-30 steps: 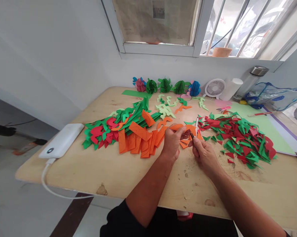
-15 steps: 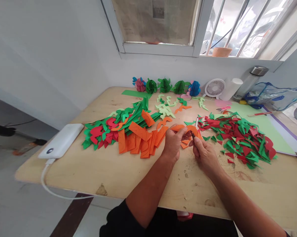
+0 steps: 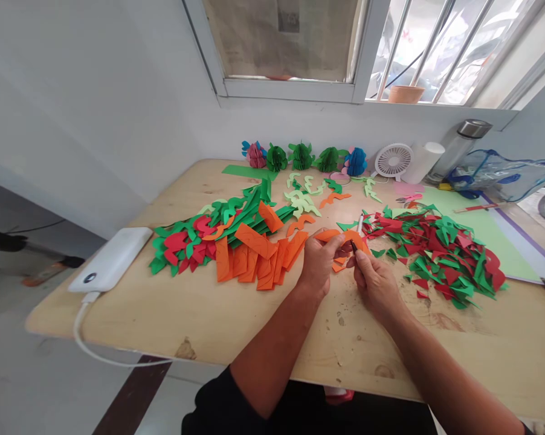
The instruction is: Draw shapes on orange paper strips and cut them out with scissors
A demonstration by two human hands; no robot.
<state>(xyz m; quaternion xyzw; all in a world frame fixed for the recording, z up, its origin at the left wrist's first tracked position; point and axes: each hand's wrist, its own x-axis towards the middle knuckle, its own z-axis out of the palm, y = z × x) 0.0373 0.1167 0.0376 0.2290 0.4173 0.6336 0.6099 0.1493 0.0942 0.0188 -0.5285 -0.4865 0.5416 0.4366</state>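
Observation:
My left hand (image 3: pixel 318 263) pinches a wavy strip of orange paper (image 3: pixel 330 234) above the table. My right hand (image 3: pixel 376 278) is closed around what look like small scissors (image 3: pixel 353 246); only their dark tip shows, against the orange paper, and the fingers hide the rest. Beneath the hands lie a few orange paper scraps (image 3: pixel 339 263). Left of my left hand, orange paper rectangles (image 3: pixel 249 260) with drawn outlines overlap in a fan. A cut orange wavy piece (image 3: pixel 301 224) rests just beyond that hand.
Red and green scraps (image 3: pixel 449 254) are heaped at the right. Red and green cut shapes (image 3: pixel 186 244) lie at the left, near a white power bank (image 3: pixel 112 260). Along the wall stand folded paper figures (image 3: pixel 301 157), a small fan (image 3: pixel 393 161) and a bottle (image 3: pixel 463 148).
Both hands keep nearly the same place and grip on the orange paper and scissors. The camera view has shifted very slightly.

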